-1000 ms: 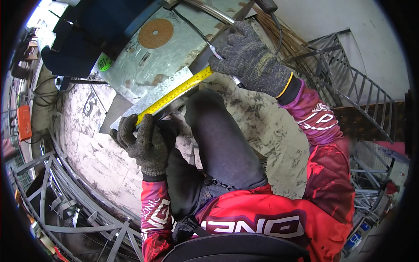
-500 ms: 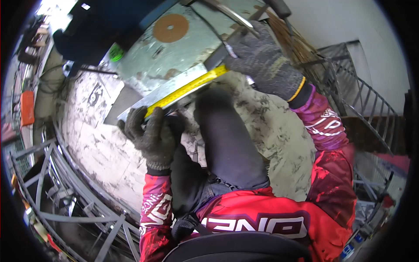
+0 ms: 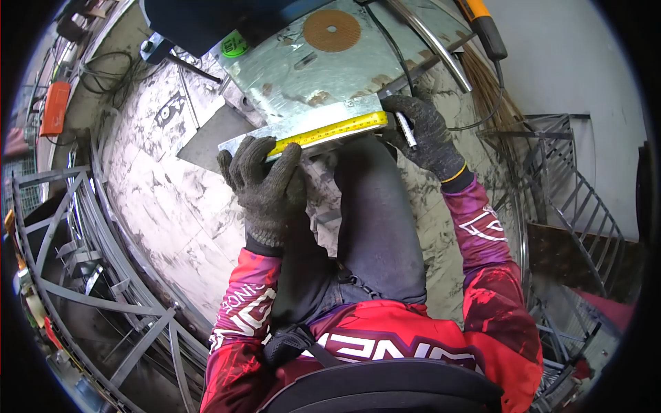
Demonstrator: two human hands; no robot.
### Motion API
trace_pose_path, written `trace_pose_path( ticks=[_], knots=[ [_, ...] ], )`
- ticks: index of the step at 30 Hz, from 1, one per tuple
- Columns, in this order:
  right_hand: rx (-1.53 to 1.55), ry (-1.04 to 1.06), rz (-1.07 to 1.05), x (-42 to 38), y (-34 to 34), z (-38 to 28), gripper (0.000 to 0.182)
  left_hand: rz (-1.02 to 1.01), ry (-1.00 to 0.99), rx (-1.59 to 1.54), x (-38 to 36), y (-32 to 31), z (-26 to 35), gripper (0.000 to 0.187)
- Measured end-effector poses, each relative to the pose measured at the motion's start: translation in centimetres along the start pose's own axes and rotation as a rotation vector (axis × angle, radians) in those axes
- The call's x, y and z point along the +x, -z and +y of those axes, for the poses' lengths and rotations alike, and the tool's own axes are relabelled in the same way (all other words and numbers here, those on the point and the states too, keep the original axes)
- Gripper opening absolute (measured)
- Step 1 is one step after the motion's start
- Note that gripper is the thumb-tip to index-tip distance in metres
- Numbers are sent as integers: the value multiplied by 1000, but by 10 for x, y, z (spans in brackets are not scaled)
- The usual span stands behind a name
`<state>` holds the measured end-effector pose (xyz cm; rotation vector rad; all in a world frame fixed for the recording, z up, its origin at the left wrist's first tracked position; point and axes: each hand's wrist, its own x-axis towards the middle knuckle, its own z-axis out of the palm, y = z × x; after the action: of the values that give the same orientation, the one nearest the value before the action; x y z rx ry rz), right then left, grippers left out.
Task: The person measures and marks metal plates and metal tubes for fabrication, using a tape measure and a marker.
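A metal bar (image 3: 303,124) lies along the near side of a sheet-metal-topped table, with a yellow tape measure blade (image 3: 330,133) stretched along it. My left hand (image 3: 267,182), in a dark knitted glove, closes its fingers over the left end of the blade and bar. At the right end, my gloved right hand (image 3: 428,138) has its fingers bent around the end of the bar and the tip of the blade. A slim white-and-black marker pen (image 3: 407,129) sticks out from between its fingers. Palms hide parts of both grips.
The metal tabletop (image 3: 289,79) holds a brown cutting disc (image 3: 332,30) and a metal tube (image 3: 434,45). An orange-and-black corded tool (image 3: 485,31) is at upper right. Welded metal frames (image 3: 103,296) stand left, and a railing-like frame (image 3: 578,172) right. An orange case (image 3: 54,109) lies far left.
My right hand has come down and in to the bar's right end, the marker now showing in it. The view has shifted, and the tape lies more level in it.
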<state>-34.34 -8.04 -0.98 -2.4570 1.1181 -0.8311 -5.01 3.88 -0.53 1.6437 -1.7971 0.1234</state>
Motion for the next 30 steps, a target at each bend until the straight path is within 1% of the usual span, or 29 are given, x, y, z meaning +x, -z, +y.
trace_pose_path(
  ticks=[4,8,10,20,22,30],
  knots=[
    [61,-54,57,-1,-7,-2,48,-2,-4,-4,0,1,-1,33],
    [85,-75,67,-6,-9,-3,51,10,-16,-12,0,0,-1,35],
    [97,-140,74,-9,-9,-3,52,13,-14,-6,0,0,-1,36],
    [169,-140,77,-11,-7,-5,54,28,-29,-4,0,0,0,37],
    [226,-150,123,-10,-9,-6,60,5,-19,-22,1,2,1,39],
    [266,-137,131,-4,-4,-11,50,16,-16,-54,1,2,0,40]
  ],
)
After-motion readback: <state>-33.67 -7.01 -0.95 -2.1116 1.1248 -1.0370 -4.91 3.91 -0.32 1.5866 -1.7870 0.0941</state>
